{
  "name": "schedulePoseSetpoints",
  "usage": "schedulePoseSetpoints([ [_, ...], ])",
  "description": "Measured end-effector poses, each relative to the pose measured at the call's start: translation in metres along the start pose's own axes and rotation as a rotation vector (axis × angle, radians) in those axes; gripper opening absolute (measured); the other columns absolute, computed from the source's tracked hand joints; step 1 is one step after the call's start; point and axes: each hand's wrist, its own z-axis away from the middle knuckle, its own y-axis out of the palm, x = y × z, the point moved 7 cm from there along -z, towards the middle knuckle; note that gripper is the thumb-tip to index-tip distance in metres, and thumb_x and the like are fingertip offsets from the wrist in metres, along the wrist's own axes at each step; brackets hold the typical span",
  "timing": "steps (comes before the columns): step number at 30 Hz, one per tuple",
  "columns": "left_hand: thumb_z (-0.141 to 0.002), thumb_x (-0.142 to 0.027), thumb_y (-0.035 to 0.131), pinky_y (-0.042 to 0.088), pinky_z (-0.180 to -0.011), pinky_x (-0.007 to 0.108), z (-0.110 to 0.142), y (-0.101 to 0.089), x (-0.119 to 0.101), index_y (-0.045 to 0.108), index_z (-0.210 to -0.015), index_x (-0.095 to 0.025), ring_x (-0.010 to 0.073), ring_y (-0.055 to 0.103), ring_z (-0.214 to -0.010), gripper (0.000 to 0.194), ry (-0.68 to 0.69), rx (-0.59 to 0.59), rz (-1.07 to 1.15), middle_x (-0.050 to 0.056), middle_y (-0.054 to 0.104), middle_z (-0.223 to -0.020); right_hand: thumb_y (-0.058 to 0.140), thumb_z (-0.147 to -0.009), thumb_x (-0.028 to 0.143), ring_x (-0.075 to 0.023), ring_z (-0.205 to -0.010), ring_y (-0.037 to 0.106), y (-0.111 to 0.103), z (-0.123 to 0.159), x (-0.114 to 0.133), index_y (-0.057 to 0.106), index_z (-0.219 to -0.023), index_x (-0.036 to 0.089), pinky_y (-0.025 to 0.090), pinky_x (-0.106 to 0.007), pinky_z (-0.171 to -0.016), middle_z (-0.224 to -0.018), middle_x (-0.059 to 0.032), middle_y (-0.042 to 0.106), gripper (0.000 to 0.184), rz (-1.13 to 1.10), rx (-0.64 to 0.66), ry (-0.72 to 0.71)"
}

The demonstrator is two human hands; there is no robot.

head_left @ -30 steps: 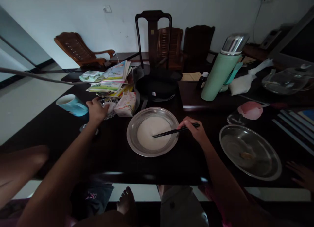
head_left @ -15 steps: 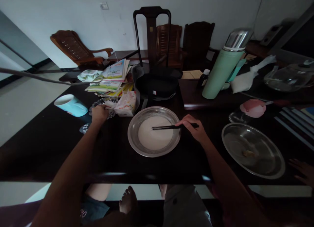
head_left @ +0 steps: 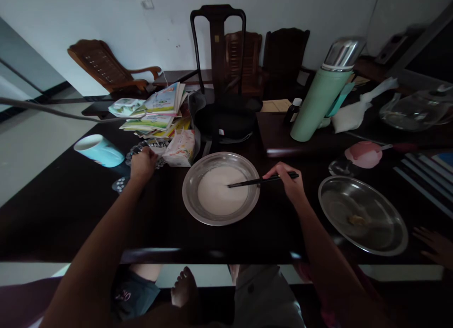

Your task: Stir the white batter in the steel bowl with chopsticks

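Observation:
A pair of black chopsticks (head_left: 264, 180) is pinched in my right hand (head_left: 290, 180). Their tips touch or hover just over the milky white batter (head_left: 222, 191), which fills the bottom of a metal bowl (head_left: 193, 207) in front of me. On the left, my left hand (head_left: 143, 166) is closed, its fingertips at the edge of a clear glass dish (head_left: 132, 152). Something whitish shows by those fingers, but I cannot make out what they hold. Close by stands a flowered tissue pack (head_left: 180, 148).
A light-blue cup (head_left: 99, 151) lies tilted at left, with books (head_left: 159, 106) behind. A green thermos (head_left: 320, 104) stands back right. Another metal basin (head_left: 375, 224) is at right, a second person's hand (head_left: 433, 245) beside it. A pink bowl (head_left: 364, 154) sits behind that basin.
My right hand has shifted to the right, drawing the chopstick tips slightly rightward across the bowl. My left hand stays by the glass dish. The whole view has moved slightly.

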Motion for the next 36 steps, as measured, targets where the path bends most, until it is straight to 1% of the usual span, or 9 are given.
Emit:
schedulePoseSetpoints([
  [5,-0.094,-0.022,0.043,0.042,-0.089,0.037,0.005,0.001,-0.002,0.062,-0.116,-0.006,0.0236,0.057,-0.089,0.033,-0.026,0.013,0.072,0.015,0.067,-0.1,0.05,-0.096,0.041,-0.0186,-0.079,0.065,0.016,0.002,0.003,0.077,-0.078,0.024,0.048,-0.032,-0.077,-0.079,-0.003,0.073,0.036,0.01,0.208,-0.023],
  [7,-0.095,-0.023,0.041,0.041,-0.091,0.042,0.009,-0.001,-0.003,0.061,-0.12,-0.007,0.026,0.056,-0.094,0.035,-0.035,-0.016,0.085,0.016,0.066,-0.103,0.052,-0.095,0.041,-0.0194,-0.085,0.065,0.014,0.001,0.003,0.077,-0.08,0.024,0.047,-0.033,-0.082,-0.082,-0.0029,0.074,0.034,0.045,0.185,-0.048],
  [11,-0.093,-0.022,0.045,0.035,-0.098,0.052,0.023,-0.021,-0.01,0.054,-0.126,-0.008,0.0333,0.046,-0.116,0.037,-0.007,-0.27,0.102,0.021,0.056,-0.126,0.05,-0.096,0.043,-0.0178,-0.072,0.064,-0.004,-0.001,-0.004,0.075,-0.074,0.023,0.048,-0.031,-0.073,-0.07,-0.0023,0.071,0.039,-0.001,-0.019,0.019],
  [15,-0.094,-0.027,0.044,0.039,-0.092,0.039,0.049,-0.023,-0.022,0.055,-0.106,-0.009,0.0254,0.051,-0.103,0.025,0.023,-0.426,0.427,0.017,0.059,-0.11,0.051,-0.095,0.043,-0.0182,-0.076,0.064,0.011,0.001,-0.001,0.076,-0.076,0.023,0.049,-0.031,-0.076,-0.077,-0.0032,0.072,0.037,0.007,0.166,0.022],
  [19,-0.096,-0.051,0.035,0.04,-0.061,0.029,0.079,0.023,-0.037,0.051,-0.081,-0.019,0.0157,0.048,-0.063,0.04,-0.103,-0.163,1.007,0.001,0.053,-0.069,0.053,-0.094,0.042,-0.0197,-0.086,0.064,0.009,0.0,0.0,0.077,-0.079,0.024,0.047,-0.033,-0.084,-0.083,-0.0034,0.073,0.033,0.065,0.14,-0.023],
  [23,-0.084,-0.075,0.036,0.04,-0.055,0.029,0.11,0.054,-0.058,0.055,-0.066,-0.018,0.0161,0.049,-0.059,0.062,-0.173,0.09,1.162,0.002,0.055,-0.061,0.05,-0.095,0.044,-0.0175,-0.068,0.063,-0.005,0.0,-0.011,0.073,-0.073,0.023,0.049,-0.031,-0.069,-0.068,-0.0022,0.07,0.039,-0.059,0.0,0.073],
  [28,-0.073,-0.082,0.044,0.039,-0.053,0.027,0.13,0.046,-0.066,0.051,-0.058,-0.019,0.0144,0.044,-0.057,0.065,-0.145,0.071,1.189,0.0,0.051,-0.055,0.053,-0.094,0.041,-0.0189,-0.086,0.064,0.019,0.002,0.0,0.077,-0.083,0.024,0.048,-0.033,-0.083,-0.086,-0.004,0.073,0.031,0.043,0.257,-0.016],
  [33,-0.063,-0.085,0.051,0.036,-0.05,0.026,0.135,0.044,-0.067,0.048,-0.054,-0.019,0.0124,0.04,-0.054,0.067,-0.143,0.052,1.229,-0.002,0.046,-0.053,0.05,-0.095,0.044,-0.018,-0.076,0.065,-0.001,-0.001,-0.001,0.076,-0.076,0.024,0.049,-0.032,-0.076,-0.073,-0.0026,0.072,0.038,0.023,-0.001,0.012],
  [36,-0.063,-0.085,0.051,0.037,-0.049,0.026,0.135,0.046,-0.067,0.05,-0.056,-0.019,0.0122,0.041,-0.054,0.067,-0.15,0.055,1.241,-0.002,0.047,-0.053,0.049,-0.096,0.046,-0.0178,-0.072,0.066,0.007,0.001,-0.003,0.076,-0.078,0.023,0.049,-0.031,-0.072,-0.071,-0.0024,0.072,0.04,-0.044,0.099,0.05],
])
